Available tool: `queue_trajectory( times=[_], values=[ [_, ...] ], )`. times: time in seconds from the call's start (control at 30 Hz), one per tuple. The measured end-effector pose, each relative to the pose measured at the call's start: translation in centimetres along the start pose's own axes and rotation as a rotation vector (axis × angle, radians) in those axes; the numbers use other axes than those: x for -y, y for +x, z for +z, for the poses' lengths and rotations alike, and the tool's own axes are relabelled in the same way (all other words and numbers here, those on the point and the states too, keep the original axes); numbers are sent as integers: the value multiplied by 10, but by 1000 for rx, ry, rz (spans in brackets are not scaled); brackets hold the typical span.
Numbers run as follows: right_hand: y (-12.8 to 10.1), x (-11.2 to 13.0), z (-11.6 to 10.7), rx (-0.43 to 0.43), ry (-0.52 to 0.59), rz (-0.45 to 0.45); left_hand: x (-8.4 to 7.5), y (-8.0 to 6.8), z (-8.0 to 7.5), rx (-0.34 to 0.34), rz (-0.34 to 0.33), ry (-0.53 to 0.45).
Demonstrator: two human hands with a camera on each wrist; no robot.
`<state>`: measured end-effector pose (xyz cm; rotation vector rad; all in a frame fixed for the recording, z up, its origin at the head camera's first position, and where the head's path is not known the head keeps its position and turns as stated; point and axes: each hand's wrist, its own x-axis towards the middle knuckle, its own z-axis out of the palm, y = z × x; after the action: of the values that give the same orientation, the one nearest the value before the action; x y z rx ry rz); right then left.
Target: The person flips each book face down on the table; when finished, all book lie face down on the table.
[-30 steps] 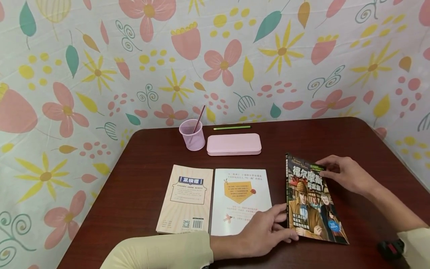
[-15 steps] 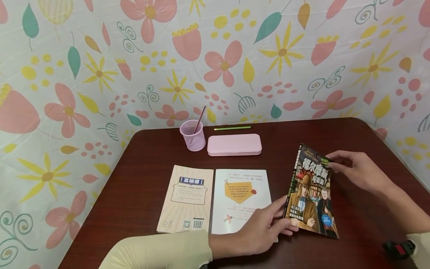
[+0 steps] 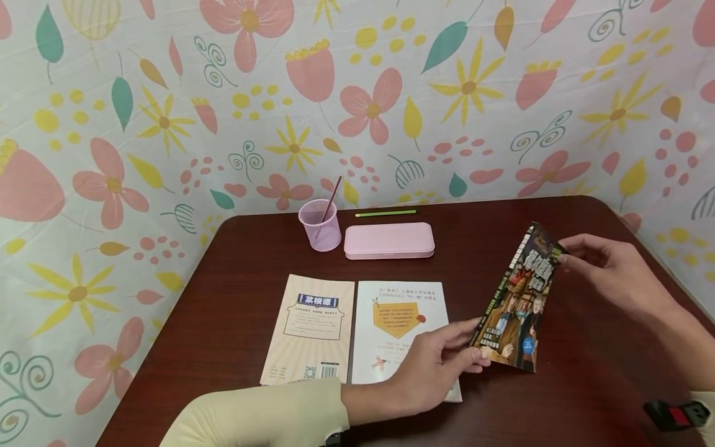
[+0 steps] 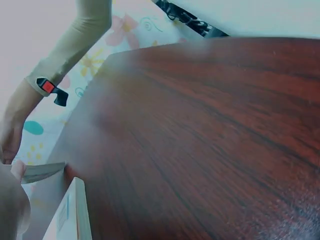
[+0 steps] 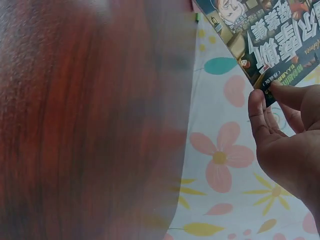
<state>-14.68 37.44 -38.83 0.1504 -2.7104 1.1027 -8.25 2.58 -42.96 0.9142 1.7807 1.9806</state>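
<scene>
You'd got the comic book (image 3: 522, 304) tilted up off the worktop (image 3: 586, 385). L hand (image 3: 432, 375) pinched its near corner, R hand (image 3: 614, 273) its far edge. It wasn't set down beside the other two books (image 3: 357, 332) yet.

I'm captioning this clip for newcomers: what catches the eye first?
A dark illustrated book tilted up off the brown table, held between the left hand and right hand. Two pale books lie flat at centre, before a loud floral backdrop.
</scene>
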Motion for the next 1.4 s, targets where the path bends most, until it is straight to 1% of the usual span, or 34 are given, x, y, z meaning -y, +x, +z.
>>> queue_trajectory(
  times=[0.13, 0.27, 0.4, 0.5, 0.6, 0.67, 0.77, 0.83, 0.9, 0.97, 1.07, 1.13, 1.27, 1.4],
  values=[
    [0, 4, -4, -39, 29, 45, -2, 2, -2, -56, -17, -50],
    [-1, 5, -9, -65, 82, 61, -2, 4, -3, -116, -56, -89],
    [-2, 3, -14, -80, 185, 78, -1, 5, -5, -139, -76, -113],
    [-3, 2, -16, -98, 267, 83, -2, 6, -7, -141, -85, -136],
    [-5, 1, -19, -110, 295, 62, -6, 7, -8, -158, -133, -174],
    [-7, 2, -21, -107, 278, 47, -8, 7, -7, -179, -175, -207],
    [-8, 1, -23, -103, 273, 7, -10, 8, -5, -243, -247, -260],
    [-9, 0, -23, -102, 298, -18, -11, 8, -5, -286, -292, -287],
    [-9, -1, -24, -86, 395, -30, -11, 9, -5, -322, -330, -316],
    [-9, -2, -24, -62, 528, -41, -12, 9, -5, -340, -352, -341],
    [-10, -4, -24, -16, 719, -43, -11, 8, -6, -344, -361, -375],
    [-9, -4, -24, 11, 788, -50, -11, 8, -6, -341, -364, -383],
    [-8, -2, -26, 45, 827, -26, -10, 8, -8, -326, -365, -395],
    [-8, 2, -27, 56, 816, 45, -9, 8, -10, -311, -361, -405]
  ],
)
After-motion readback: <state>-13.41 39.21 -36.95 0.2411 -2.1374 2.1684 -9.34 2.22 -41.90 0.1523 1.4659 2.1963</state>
